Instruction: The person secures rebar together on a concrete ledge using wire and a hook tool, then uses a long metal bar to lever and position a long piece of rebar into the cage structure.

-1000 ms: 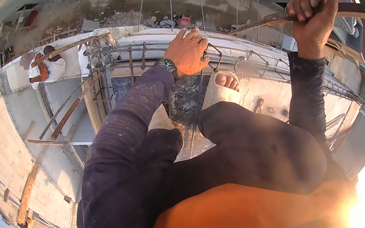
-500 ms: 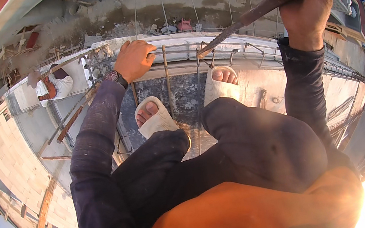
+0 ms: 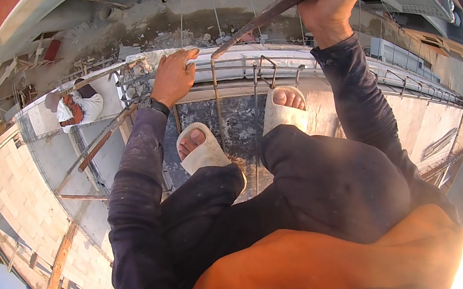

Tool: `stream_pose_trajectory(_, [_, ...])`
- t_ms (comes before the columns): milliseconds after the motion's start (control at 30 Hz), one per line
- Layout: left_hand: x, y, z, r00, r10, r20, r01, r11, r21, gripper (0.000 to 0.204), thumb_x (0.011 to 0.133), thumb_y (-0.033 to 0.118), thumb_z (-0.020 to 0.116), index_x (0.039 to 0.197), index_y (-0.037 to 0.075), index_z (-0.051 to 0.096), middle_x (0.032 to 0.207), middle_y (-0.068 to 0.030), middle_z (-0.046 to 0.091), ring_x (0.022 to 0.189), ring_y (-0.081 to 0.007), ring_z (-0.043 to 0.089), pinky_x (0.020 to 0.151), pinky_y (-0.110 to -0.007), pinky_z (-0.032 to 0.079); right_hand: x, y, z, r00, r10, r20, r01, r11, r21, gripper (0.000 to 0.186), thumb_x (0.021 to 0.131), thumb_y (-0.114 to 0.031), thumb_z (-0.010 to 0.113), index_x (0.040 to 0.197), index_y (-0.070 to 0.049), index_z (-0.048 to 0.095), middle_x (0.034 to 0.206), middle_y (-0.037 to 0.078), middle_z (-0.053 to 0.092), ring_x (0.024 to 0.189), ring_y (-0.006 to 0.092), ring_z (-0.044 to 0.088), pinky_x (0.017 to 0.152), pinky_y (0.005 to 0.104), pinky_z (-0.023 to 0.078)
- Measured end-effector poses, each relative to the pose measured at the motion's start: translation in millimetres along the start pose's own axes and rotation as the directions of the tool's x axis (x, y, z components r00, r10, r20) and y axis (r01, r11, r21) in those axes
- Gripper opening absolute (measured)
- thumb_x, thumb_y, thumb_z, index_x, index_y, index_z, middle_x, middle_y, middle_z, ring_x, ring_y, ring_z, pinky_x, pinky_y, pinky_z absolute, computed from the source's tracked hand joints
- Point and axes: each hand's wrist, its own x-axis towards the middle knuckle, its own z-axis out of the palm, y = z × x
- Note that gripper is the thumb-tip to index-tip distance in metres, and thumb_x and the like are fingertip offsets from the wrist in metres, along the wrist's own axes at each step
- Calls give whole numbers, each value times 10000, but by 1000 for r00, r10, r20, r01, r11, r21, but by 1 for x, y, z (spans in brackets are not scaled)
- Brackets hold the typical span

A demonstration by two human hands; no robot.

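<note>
Support: a dark panel (image 3: 235, 113), its surface blotched with white, seen from my end between the person's feet. To its right I log a pale board (image 3: 318, 106). The left sandal (image 3: 206, 150) stands on the dark panel. The right sandal (image 3: 283, 118) stands near where panel and board meet; I cannot tell how its sole is shared between them. A brown rod (image 3: 217, 98) and a dark rod (image 3: 255, 119) cross over the panel, between the sandals; contact with it, I cannot confirm. Along the panel's far edge I note a wooden strip (image 3: 235, 90).
</note>
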Motion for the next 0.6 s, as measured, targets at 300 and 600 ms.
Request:
stream_pose_trajectory(300, [8,22,-13,987,-74,141,91,989,-117,312,994,230,609,1236,69,724,1229,-139,731,1101,-329,684,1049,-453,456,34,24,-7,990,110,94,-108,994,-24,573,1023,-580,499,650,-147,458,477,-30,299,383,147,335,409,327,344])
stream_pose_trajectory(600, [12,36,-11,998,-54,44,62,973,-222,298,948,227,635,1134,23,748,1066,-180,756,988,-356,718,878,-435,534,82,55,-34,934,306,185,-323,944,70,602,991,-614,524,608,-154,455,454,-38,285,369,135,308,397,314,314])
